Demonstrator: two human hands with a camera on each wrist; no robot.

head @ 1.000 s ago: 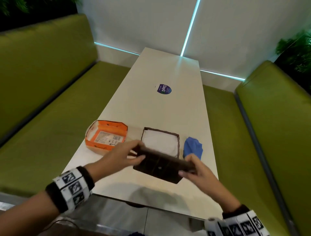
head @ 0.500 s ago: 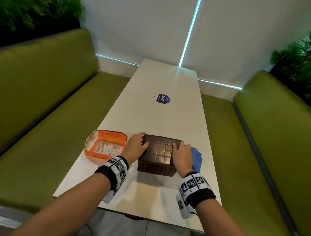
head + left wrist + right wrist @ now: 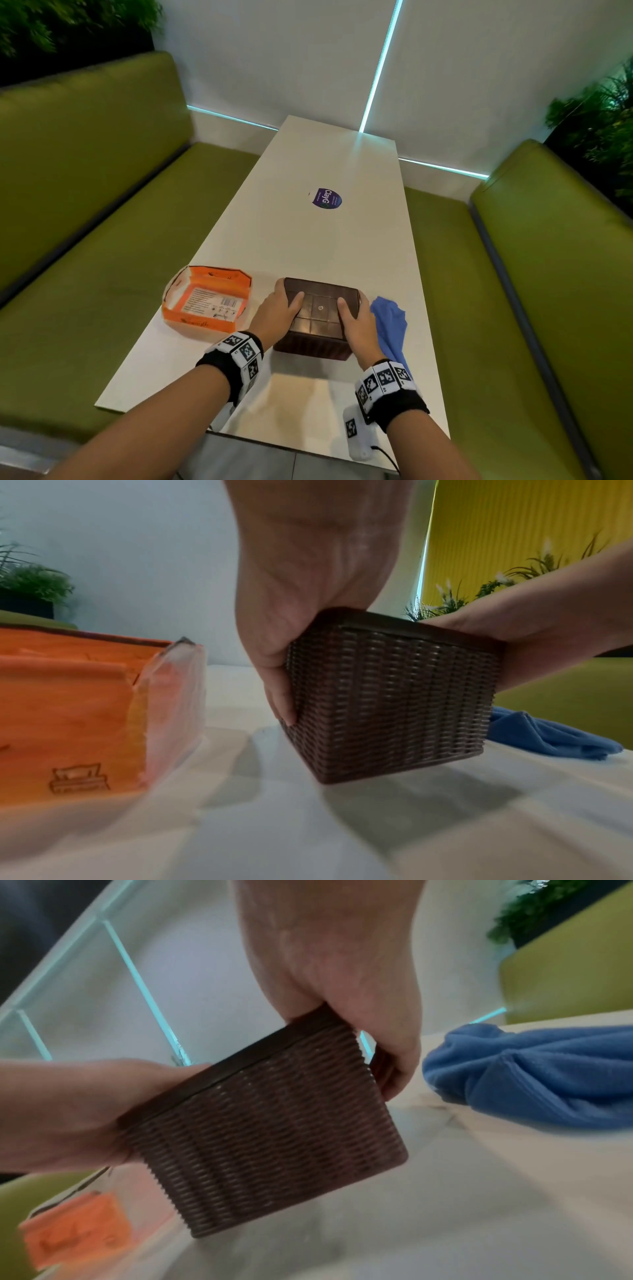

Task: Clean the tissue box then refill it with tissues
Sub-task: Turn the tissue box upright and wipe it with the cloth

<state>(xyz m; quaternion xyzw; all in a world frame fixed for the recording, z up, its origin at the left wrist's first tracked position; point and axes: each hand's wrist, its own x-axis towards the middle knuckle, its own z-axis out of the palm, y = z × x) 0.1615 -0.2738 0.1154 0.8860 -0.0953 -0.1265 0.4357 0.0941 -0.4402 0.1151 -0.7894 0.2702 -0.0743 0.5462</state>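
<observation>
The brown wicker tissue box [image 3: 318, 310] stands near the front of the white table [image 3: 308, 240] with its dark lid on, so any tissues inside are hidden. My left hand [image 3: 274, 311] grips its left side, thumb on the lid. My right hand [image 3: 358, 322] grips the right side the same way. In the left wrist view the left hand [image 3: 301, 574] wraps the box [image 3: 387, 696] from above. In the right wrist view the right hand [image 3: 335, 961] clasps the box [image 3: 267, 1123], which looks slightly tilted.
An opened orange tissue pack [image 3: 209, 301] lies just left of the box. A crumpled blue cloth [image 3: 390, 322] lies at its right, close to the table edge. A round purple sticker [image 3: 327, 198] sits mid-table. Green benches flank both sides.
A second ago both hands held the lid over the open box with white tissues showing. The lid now sits on the box and both hands grip its sides.
</observation>
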